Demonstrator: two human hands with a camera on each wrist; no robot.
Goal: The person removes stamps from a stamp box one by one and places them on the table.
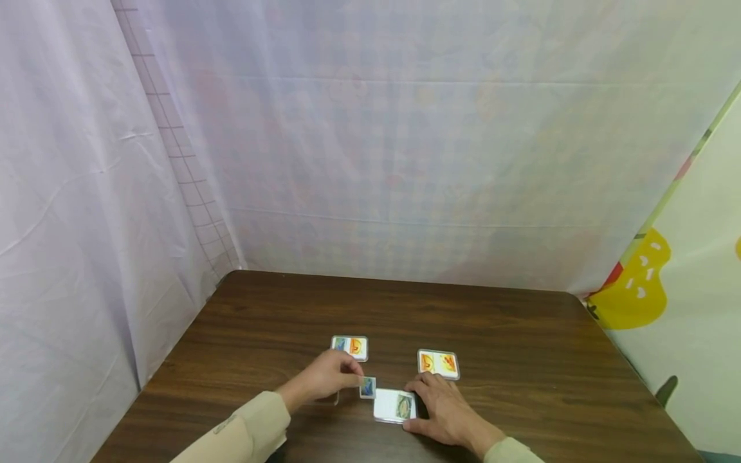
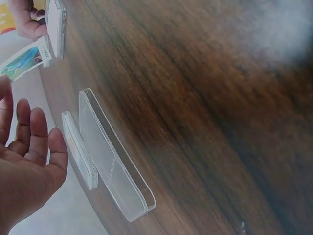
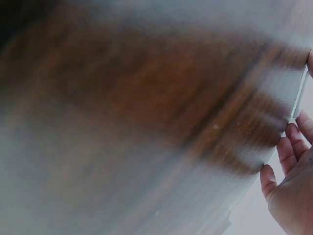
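Between thumb and fingertip, my left hand (image 1: 331,376) pinches a small white-edged picture piece (image 1: 367,387) with a blue-green print. The same picture piece (image 2: 25,61) appears curved in the left wrist view, its far edge close to the flat case. Just right of it lies a flat white case (image 1: 386,405), with a greenish picture on its right half. My right hand (image 1: 442,411) holds the right end of this case, thumb at the near side and fingers at the far side. In the right wrist view, fingertips (image 3: 288,152) are down at the tabletop.
A flat case with blue and orange pictures (image 1: 359,347) lies beyond my left hand. Another case with orange pictures (image 1: 447,364) lies beyond the right hand's fingers. A clear plastic box (image 2: 115,161) rests on the dark wooden table (image 1: 278,308). White curtains (image 1: 376,161) hang behind.
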